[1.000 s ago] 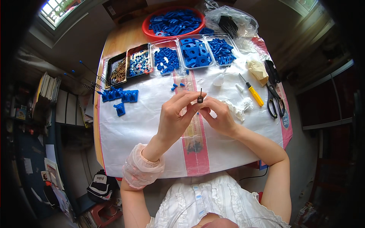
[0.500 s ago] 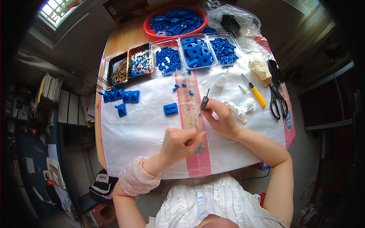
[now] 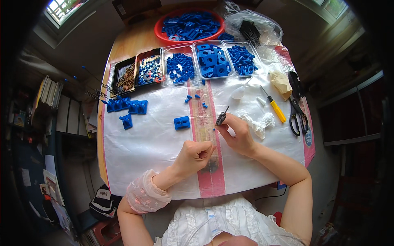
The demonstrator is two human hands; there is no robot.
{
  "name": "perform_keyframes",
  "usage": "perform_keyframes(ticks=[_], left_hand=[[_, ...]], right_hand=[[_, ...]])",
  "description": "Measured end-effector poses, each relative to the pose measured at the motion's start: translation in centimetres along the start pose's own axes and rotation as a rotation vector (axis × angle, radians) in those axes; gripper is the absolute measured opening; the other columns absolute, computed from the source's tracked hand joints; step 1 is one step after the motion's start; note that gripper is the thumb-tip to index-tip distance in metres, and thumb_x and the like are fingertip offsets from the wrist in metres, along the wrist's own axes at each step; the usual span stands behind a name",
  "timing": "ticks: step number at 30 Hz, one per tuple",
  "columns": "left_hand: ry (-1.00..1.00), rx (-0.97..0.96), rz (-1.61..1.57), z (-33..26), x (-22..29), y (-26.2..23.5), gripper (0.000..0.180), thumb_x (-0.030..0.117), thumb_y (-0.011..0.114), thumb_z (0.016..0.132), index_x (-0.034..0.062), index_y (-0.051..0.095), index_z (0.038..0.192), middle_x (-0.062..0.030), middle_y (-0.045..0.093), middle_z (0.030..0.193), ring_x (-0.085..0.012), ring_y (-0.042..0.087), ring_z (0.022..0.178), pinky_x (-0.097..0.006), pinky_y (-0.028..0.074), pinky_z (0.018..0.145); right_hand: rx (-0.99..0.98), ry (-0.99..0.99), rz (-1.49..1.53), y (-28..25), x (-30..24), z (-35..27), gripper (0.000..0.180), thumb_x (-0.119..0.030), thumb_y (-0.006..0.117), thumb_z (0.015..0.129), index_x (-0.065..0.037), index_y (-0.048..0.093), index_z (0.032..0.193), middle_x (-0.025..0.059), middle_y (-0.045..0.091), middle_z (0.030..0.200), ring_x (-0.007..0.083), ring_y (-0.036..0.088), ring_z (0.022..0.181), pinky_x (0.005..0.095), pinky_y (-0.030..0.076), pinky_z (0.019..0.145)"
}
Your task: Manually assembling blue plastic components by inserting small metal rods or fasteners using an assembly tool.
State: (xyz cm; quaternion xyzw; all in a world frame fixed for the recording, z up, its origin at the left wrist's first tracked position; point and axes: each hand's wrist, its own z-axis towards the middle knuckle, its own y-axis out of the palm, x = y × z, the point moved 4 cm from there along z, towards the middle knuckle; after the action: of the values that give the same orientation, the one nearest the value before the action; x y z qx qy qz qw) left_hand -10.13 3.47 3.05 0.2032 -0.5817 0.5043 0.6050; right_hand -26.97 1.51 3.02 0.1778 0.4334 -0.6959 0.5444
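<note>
In my right hand (image 3: 237, 133) a dark coil spring (image 3: 221, 118) with a straight end stands up between thumb and fingers. A tiny blue tip shows just below those fingertips. My left hand (image 3: 193, 158) is closed in a pinch, a little nearer to me and to the left; whatever it holds, if anything, is hidden. A blue square base part (image 3: 182, 123) lies on the sheet beyond my left hand. Farther off are a few small blue plugs (image 3: 188, 99). At the left sit several blue bases in a group (image 3: 137, 107), some with springs (image 3: 107, 90) attached.
Across the back stand trays of screws (image 3: 126, 80), nuts (image 3: 150, 70) and blue parts (image 3: 211, 59), with a red basin (image 3: 164, 39) behind. To the right lie crumpled tissue (image 3: 260, 122), a yellow-handled screwdriver (image 3: 278, 111) and black scissors (image 3: 296, 119).
The view has shifted slightly. My left hand has drawn its fingers tighter and sits a little closer to my right hand, which keeps holding the spring.
</note>
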Motion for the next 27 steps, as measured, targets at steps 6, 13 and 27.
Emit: perform_keyframes(ticks=[6, 13, 27], left_hand=[[-0.071, -0.008, -0.049, 0.3, -0.7, -0.5, 0.045, 0.0, 0.07, 0.089, 0.0049, 0.035, 0.062, -0.0014, 0.019, 0.057, -0.0111, 0.02, 0.051, -0.032, 0.02, 0.045], [-0.098, -0.027, -0.089, 0.2, -1.1, -0.8, 0.042, 0.001, 0.068, 0.091, 0.0042, 0.036, 0.064, -0.0011, 0.022, 0.055, -0.0097, 0.023, 0.051, -0.031, 0.022, 0.045], [-0.178, -0.079, -0.151, -0.1, -1.6, -0.7, 0.015, -0.001, 0.07, 0.088, 0.0042, 0.057, 0.083, 0.0023, 0.032, 0.056, -0.0022, 0.033, 0.051, -0.026, 0.027, 0.048]], right_hand=[[0.019, 0.06, 0.02, 0.0, 0.6, -0.3, 0.017, 0.009, 0.067, 0.083, 0.001, 0.058, 0.096, 0.0104, 0.059, 0.08, 0.0219, 0.06, 0.067, 0.033, 0.048, 0.06], [0.013, 0.066, 0.008, 0.1, 0.6, -0.2, 0.015, 0.008, 0.067, 0.085, 0.001, 0.058, 0.095, 0.0097, 0.058, 0.08, 0.0198, 0.057, 0.066, 0.0314, 0.047, 0.06], [0.027, 0.079, 0.017, 0.1, 0.4, -0.3, 0.015, 0.008, 0.067, 0.084, 0.002, 0.059, 0.095, 0.0095, 0.059, 0.079, 0.0195, 0.057, 0.066, 0.0313, 0.047, 0.06]])
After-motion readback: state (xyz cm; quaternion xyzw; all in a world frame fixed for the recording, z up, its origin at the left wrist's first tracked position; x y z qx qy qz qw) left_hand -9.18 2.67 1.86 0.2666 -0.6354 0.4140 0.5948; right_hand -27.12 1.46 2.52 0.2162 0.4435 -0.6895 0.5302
